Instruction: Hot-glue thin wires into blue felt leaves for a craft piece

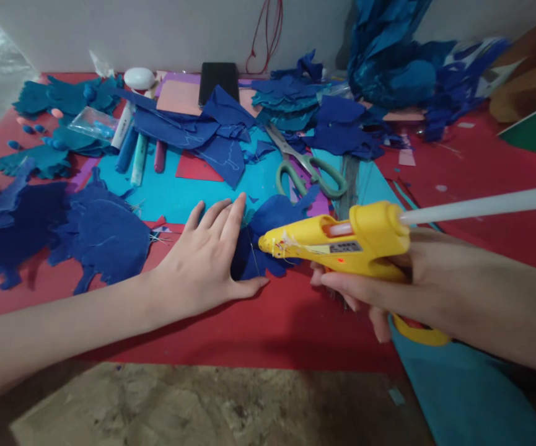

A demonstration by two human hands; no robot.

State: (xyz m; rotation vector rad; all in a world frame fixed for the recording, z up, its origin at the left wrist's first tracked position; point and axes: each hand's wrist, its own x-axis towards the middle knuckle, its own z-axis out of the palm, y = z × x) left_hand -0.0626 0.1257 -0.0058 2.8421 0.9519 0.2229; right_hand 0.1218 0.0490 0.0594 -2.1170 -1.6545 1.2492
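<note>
My left hand (pixel 207 254) lies flat with fingers stretched out on a dark blue felt cutout (pixel 279 217), covering its left part. A yellow hot glue gun (pixel 337 244) is in my right hand (pixel 388 297), my fingers wrapped around its handle. A long white glue stick (pixel 481 204) sticks out of its back, and a small orange light glows on its side. The nozzle points left over the felt cutout, close to my left hand; whether it touches the felt I cannot tell. A thin thread or wire runs across the felt beside my left fingers.
Green-handled scissors (pixel 311 164) lie behind the felt. More blue felt cutouts (pixel 105 229) are at left, with markers (pixel 140 158), a black phone-like slab (pixel 219 83) and teal felt pieces (pixel 290 105) farther back. The red table covering (pixel 249 328) ends at the front.
</note>
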